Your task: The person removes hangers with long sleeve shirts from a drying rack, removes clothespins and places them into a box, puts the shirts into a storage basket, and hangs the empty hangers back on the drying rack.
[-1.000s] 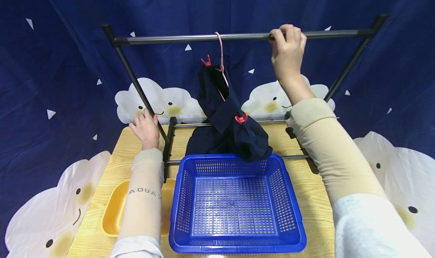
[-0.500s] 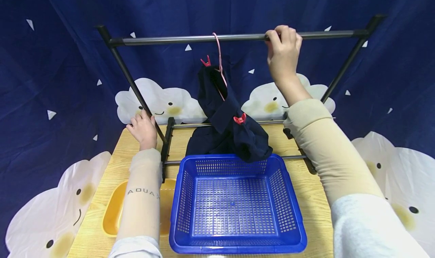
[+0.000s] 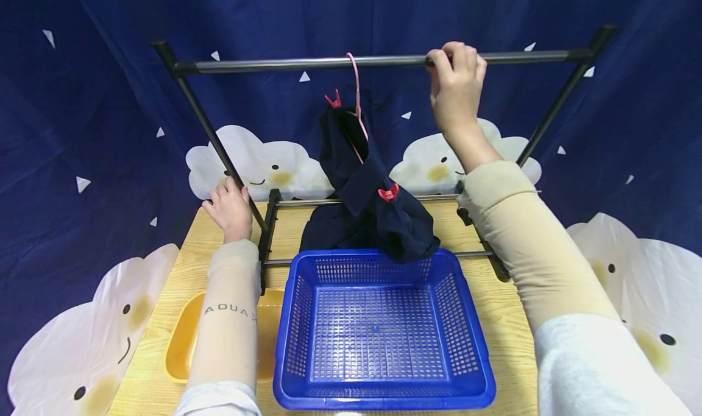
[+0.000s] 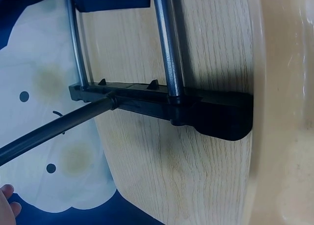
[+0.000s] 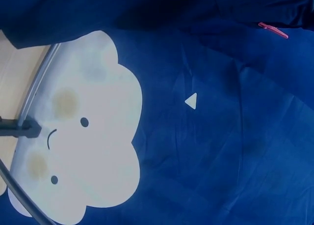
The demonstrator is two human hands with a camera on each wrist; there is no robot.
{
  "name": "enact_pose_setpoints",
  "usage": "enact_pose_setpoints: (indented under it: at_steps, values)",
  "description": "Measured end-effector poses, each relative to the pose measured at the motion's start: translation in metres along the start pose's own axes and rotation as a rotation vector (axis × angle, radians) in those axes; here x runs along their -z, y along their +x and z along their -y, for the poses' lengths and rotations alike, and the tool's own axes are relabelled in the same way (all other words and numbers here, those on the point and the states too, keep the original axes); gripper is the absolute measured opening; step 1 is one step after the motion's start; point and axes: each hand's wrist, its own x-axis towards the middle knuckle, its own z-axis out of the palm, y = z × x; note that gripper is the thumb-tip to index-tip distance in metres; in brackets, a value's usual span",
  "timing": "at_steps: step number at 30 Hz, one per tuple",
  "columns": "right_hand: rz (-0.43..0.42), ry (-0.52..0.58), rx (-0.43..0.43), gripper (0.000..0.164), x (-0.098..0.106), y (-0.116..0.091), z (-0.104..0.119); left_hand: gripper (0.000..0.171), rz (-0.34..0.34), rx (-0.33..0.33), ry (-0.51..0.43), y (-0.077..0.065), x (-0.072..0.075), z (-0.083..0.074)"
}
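In the head view, my right hand (image 3: 457, 90) grips the top bar (image 3: 318, 64) of a black metal clothes rack, fingers curled over it. My left hand (image 3: 230, 212) holds the rack's left post (image 3: 205, 123) low down, thumb and fingers on either side of it. That post (image 4: 59, 126) also shows in the left wrist view, with a few fingertips (image 4: 7, 205) at the lower left corner. From the top bar hangs a pink hanger (image 3: 358, 93) with a dark navy garment (image 3: 373, 178), tilted down to the right. Red clips (image 3: 388, 192) sit on the garment, which hides most of the hanger.
A blue perforated basket (image 3: 285, 343) stands on the wooden table (image 3: 510, 343) before the rack. Left of it is a yellow tub (image 3: 178, 343), partly behind my left forearm. The rack's black foot (image 4: 211, 112) rests on the table. A navy curtain (image 3: 109, 99) hangs behind.
The rack has shifted slightly to the left with both hands on it, mostly in the first half second. The hanger, garment and basket have hardly moved.
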Motion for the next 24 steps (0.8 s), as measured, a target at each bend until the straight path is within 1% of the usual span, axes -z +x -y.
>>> enact_pose_setpoints:
  at_steps: [6,10,12,16,21,24]
  values:
    - [0.009,0.0,0.013,0.028,0.002,-0.001,0.0,0.037,-0.021,-0.007,-0.008,0.0,0.001,0.0]
    - [0.042,-0.013,0.053,0.021,0.005,-0.002,-0.002,0.036,-0.025,-0.007,-0.01,0.0,0.001,0.0]
    - [0.08,-0.026,0.074,0.021,0.008,-0.002,-0.002,0.036,-0.026,-0.007,-0.009,0.0,0.002,0.0]
    - [0.18,-0.042,0.098,0.033,0.017,-0.003,-0.002,0.037,-0.02,-0.008,-0.005,0.0,0.003,0.0]
    - [0.343,-0.066,0.062,0.044,0.035,-0.003,0.004,0.037,-0.033,-0.017,-0.004,-0.001,0.003,0.001]
    - [0.399,-0.071,0.043,0.048,0.047,-0.008,0.011,0.037,-0.054,-0.025,-0.006,-0.002,0.002,0.0]
